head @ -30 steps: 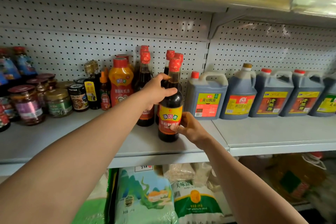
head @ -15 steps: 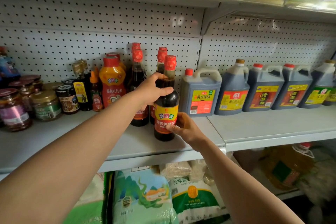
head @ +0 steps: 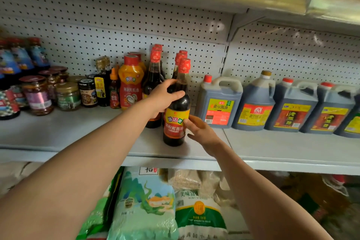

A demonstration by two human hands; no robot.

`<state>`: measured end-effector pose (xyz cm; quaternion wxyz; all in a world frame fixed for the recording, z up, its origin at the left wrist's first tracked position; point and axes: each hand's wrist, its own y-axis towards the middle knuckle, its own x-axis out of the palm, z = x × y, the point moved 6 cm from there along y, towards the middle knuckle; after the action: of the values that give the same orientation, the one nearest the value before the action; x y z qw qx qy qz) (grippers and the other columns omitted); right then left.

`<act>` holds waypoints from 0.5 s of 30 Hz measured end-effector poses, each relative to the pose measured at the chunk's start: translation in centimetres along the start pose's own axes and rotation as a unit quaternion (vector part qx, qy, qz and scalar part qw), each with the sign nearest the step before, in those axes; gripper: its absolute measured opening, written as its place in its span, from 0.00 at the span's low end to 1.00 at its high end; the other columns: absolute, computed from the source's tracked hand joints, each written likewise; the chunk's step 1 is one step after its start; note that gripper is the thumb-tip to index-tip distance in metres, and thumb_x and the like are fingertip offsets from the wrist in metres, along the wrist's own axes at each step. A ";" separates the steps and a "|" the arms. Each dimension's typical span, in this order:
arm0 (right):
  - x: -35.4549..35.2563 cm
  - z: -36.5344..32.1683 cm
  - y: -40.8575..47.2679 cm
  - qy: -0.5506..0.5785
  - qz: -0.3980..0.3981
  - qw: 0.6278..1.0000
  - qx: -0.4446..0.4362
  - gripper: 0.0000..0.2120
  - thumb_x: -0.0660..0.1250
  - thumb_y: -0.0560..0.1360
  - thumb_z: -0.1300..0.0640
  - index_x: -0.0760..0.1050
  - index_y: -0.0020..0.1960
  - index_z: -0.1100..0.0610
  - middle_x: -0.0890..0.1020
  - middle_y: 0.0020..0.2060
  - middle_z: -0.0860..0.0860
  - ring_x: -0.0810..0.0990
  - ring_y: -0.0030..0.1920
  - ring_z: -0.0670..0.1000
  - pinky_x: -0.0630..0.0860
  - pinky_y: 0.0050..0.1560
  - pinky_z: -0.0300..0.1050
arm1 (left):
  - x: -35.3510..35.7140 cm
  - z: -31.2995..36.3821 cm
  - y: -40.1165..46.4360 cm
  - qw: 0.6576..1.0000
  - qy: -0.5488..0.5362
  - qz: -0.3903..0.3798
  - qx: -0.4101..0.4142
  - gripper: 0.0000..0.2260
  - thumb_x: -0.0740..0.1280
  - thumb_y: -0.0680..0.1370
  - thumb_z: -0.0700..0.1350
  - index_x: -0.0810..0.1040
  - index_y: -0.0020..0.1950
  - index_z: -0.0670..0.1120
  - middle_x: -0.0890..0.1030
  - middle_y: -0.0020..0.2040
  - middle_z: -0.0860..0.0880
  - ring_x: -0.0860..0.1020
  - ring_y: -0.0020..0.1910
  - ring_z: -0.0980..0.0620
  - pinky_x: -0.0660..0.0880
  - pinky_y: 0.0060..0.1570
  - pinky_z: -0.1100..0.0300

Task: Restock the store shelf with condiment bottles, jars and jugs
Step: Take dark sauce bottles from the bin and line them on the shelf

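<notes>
- left hand [head: 162, 96]: clasped round the shoulder of a dark soy sauce bottle [head: 176, 112], thumb across the front of the glass, fingers wrapped behind.
- right hand [head: 201, 131]: fingers fairly straight, thumb tip against the lower right of the bottle's red and yellow label; nothing is gripped.
- soy sauce bottle: upright, base on the grey shelf [head: 78, 132] near its front edge, between the two hands, red cap on.
- behind the left hand: further red-capped dark bottles [head: 154, 76] in two short rows, close to the pegboard back.
- beyond the left hand, to its left: an orange squeeze bottle [head: 130, 82], small dark bottles, then glass jars [head: 37, 93] with lids.
- beyond the right hand, to its right: a row of dark jugs [head: 219, 102] with handles and yellow and red labels, standing well back on the shelf.
- below both forearms: bagged rice [head: 144, 204] on the lower level.
</notes>
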<state>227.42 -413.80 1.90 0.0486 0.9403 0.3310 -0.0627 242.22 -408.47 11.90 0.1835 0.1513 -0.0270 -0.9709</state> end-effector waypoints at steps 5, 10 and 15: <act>-0.8 -2.4 -0.1 0.018 -0.022 0.999 -0.028 0.26 0.61 0.82 0.43 0.65 0.78 0.51 0.75 0.70 0.48 0.73 0.70 0.50 0.70 0.70 0.55 | 0.3 1.0 -1.4 1.000 0.023 0.016 -0.014 0.23 0.68 0.80 0.49 0.66 0.73 0.57 0.71 0.69 0.48 0.73 0.62 0.47 0.74 0.60 0.43; -0.6 -2.0 -0.6 0.036 -0.047 0.998 -0.025 0.21 0.63 0.82 0.45 0.67 0.74 0.44 0.77 0.60 0.34 0.74 0.68 0.47 0.69 0.70 0.57 | -0.3 2.6 -0.9 0.986 0.164 0.026 0.018 0.26 0.69 0.79 0.50 0.66 0.75 0.51 0.68 0.74 0.48 0.69 0.69 0.48 0.67 0.57 0.57; -0.5 -1.5 -0.3 0.040 -0.039 0.998 -0.041 0.10 0.62 0.82 0.45 0.72 0.62 0.35 0.81 0.54 0.27 0.77 0.60 0.37 0.71 0.65 0.50 | -1.5 3.1 0.7 0.999 0.047 0.014 0.002 0.40 0.66 0.68 0.72 0.66 0.75 0.52 0.66 0.76 0.50 0.66 0.74 0.46 0.64 0.72 0.46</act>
<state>226.95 -413.71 3.46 0.0718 0.9255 0.3716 -0.0134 242.88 -408.59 15.40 0.1976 0.1972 -0.0220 -0.9600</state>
